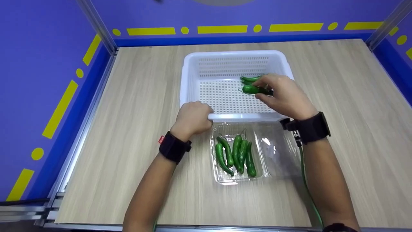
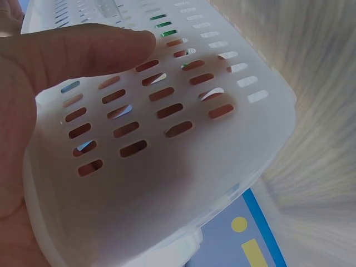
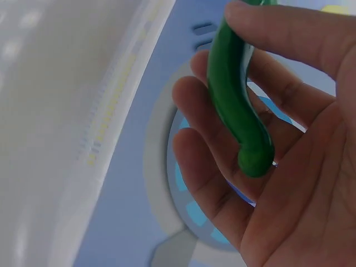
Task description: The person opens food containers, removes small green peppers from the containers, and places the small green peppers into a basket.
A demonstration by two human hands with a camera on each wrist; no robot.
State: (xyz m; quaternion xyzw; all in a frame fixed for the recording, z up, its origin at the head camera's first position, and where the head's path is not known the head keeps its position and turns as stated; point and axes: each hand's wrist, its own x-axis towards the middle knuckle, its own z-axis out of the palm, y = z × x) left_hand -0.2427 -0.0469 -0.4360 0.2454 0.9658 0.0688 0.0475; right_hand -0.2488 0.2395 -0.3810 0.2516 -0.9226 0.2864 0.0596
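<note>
We see the left hand (image 1: 192,119) gripping the near rim of a white slotted basket (image 1: 193,69) on the wooden table (image 1: 135,129), thumb lying along the basket's wall in the left wrist view. Our right hand (image 1: 285,96) holds a green pepper (image 1: 255,89) over the basket's right side, fingers curled round it. Another pepper (image 1: 250,78) lies in the basket just behind it. Just beside the basket's near edge, an open clear plastic tray (image 1: 276,151) holds five more green peppers (image 1: 236,154).
</note>
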